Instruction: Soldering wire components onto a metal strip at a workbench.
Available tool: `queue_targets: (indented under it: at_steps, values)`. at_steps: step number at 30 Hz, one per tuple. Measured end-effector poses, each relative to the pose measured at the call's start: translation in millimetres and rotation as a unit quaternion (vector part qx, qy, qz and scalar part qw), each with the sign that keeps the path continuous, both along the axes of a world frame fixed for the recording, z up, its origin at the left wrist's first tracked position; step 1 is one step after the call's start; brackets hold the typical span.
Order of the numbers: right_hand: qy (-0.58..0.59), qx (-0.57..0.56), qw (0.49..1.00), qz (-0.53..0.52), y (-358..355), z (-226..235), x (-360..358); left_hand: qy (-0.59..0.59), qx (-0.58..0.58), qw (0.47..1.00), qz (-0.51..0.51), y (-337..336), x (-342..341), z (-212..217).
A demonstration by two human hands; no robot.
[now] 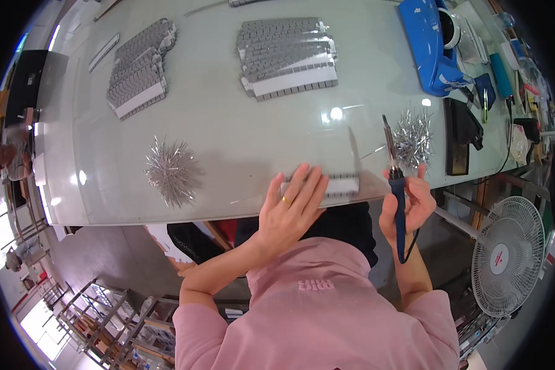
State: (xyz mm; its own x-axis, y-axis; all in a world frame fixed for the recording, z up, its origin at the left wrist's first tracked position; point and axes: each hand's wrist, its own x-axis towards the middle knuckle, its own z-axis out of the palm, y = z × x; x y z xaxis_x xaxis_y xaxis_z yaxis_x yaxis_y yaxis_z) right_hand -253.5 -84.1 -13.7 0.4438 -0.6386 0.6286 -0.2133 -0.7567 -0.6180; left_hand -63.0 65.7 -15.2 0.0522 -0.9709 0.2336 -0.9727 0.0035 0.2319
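Observation:
My left hand [293, 206] lies with fingers stretched out over a white strip [344, 186] with small grey blocks along its edge, near the table's front edge. The fingers cover the strip's left part. In my right hand [416, 206] is a soldering iron [399, 213] with a dark blue handle, its metal tip pointing up and away from me. Just beyond that hand sits a bundle of thin silver wires [414, 137], partly behind the iron. A second silver wire bundle [171, 172] stands on the table left of my left hand.
Two groups of grey-and-white strips, one at the far left [140, 71] and one at the far middle [288, 58], lie on the pale table [240, 135]. A blue tape dispenser [427, 52] and a black holder [459, 135] stand at right. A white fan [507, 256] is beside the table.

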Motion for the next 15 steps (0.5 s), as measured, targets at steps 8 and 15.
queue_targets:
  at_steps: [8,15]
  values:
    - [-0.021,0.027,0.995,-0.089,-18.9,-7.8,-15.5,0.044,-0.029,0.995,-0.088,9.7,17.2,28.5]
    - [-0.06,0.031,0.99,-0.122,-22.8,-23.0,-11.3,0.087,-0.045,0.994,-0.041,-111.1,140.3,76.0]
